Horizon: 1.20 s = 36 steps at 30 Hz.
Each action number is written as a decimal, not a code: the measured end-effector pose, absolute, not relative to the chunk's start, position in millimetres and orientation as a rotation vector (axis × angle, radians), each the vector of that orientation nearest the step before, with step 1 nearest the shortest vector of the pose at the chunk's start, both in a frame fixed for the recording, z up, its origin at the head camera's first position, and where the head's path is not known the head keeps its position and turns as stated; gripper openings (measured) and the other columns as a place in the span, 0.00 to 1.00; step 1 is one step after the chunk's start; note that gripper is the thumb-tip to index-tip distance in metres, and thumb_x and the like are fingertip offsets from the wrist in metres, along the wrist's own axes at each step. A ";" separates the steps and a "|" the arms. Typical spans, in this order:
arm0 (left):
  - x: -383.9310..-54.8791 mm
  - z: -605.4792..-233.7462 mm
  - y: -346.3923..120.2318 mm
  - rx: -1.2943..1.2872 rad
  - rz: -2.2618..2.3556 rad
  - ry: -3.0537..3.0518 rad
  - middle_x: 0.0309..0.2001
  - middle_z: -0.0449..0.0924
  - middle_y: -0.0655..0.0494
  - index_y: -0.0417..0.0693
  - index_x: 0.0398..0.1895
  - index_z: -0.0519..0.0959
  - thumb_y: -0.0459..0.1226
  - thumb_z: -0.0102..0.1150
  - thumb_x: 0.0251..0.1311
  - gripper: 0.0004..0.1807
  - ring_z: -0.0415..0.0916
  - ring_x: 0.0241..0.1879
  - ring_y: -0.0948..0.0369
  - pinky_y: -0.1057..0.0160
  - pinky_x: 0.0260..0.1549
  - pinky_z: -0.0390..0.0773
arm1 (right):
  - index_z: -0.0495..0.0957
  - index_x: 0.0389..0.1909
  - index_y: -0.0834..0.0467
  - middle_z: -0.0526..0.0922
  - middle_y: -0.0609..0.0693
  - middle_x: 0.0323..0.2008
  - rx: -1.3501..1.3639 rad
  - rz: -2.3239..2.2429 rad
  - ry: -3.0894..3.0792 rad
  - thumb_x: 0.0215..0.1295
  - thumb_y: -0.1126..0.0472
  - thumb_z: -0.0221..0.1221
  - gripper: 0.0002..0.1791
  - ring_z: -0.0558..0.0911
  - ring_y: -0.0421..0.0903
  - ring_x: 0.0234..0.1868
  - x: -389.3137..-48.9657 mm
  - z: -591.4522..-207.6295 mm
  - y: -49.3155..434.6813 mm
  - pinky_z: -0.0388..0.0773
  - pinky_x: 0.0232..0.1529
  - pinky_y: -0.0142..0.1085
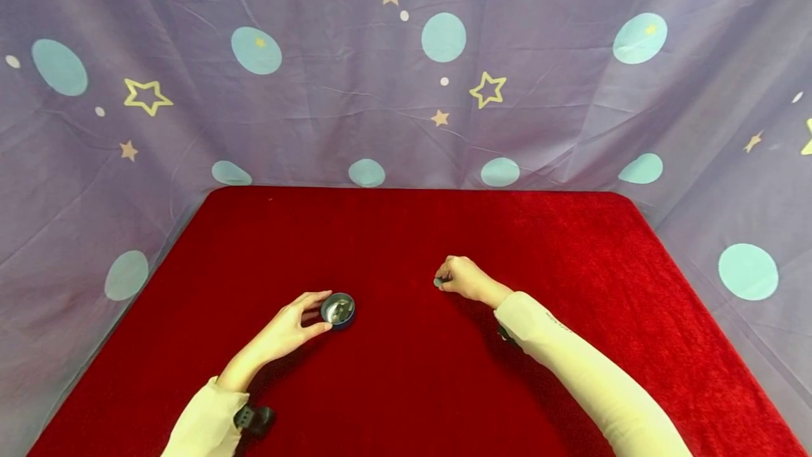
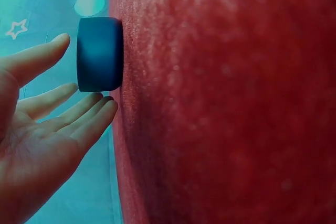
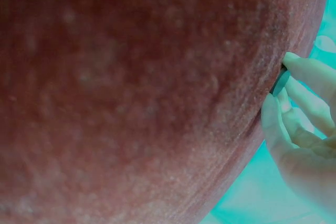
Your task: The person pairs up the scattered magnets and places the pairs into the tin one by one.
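Note:
A small round bowl-like container point(image 1: 338, 310) with a dark blue side stands on the red cloth, left of the middle. Its inside looks shiny, with dark and pale patches. My left hand point(image 1: 293, 324) is beside it, thumb and straight fingers spread around its near left side. In the left wrist view the fingertips are right at the wall of the blue container point(image 2: 100, 54). Farther right, my right hand point(image 1: 466, 278) pinches a small grey-green disc point(image 1: 438, 282) between thumb and fingertip. The right wrist view shows this disc point(image 3: 281, 81) edge-on, close over the cloth.
A red velvety cloth point(image 1: 393, 386) covers the table. Behind it and at both sides hangs a purple curtain point(image 1: 355, 62) with stars and dots. A black wrist device point(image 1: 255, 419) sticks out from the left sleeve, low beside the table surface.

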State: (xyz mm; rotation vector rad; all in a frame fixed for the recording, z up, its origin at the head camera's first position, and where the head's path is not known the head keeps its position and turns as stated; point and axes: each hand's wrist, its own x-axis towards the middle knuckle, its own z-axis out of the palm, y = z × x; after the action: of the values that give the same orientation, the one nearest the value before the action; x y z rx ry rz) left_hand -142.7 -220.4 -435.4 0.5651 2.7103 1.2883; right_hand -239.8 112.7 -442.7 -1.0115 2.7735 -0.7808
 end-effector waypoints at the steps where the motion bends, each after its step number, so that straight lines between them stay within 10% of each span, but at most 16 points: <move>1: -143.1 -436.0 -220.4 0.559 1.300 2.706 0.52 0.67 0.36 0.31 0.56 0.64 0.33 0.61 0.51 0.29 0.69 0.49 0.42 0.53 0.45 0.72 | 0.81 0.32 0.65 0.78 0.53 0.30 -1.012 -0.778 2.776 0.50 0.68 0.62 0.07 0.78 0.46 0.32 -239.8 -442.9 112.7 0.75 0.32 0.30; 36: -149.7 -435.3 -218.7 0.387 1.380 2.603 0.50 0.69 0.33 0.30 0.53 0.66 0.30 0.61 0.50 0.26 0.73 0.46 0.44 0.61 0.40 0.76 | 0.81 0.34 0.64 0.77 0.49 0.30 -0.953 -1.062 2.627 0.49 0.67 0.62 0.09 0.78 0.42 0.32 -219.1 -435.5 84.4 0.74 0.32 0.26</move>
State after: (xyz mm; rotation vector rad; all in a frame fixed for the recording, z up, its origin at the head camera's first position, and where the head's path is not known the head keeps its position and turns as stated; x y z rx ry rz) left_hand -149.7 -218.7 -435.3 0.3866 2.6027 1.3805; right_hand -219.1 84.4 -435.5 -0.9533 2.6268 -1.0621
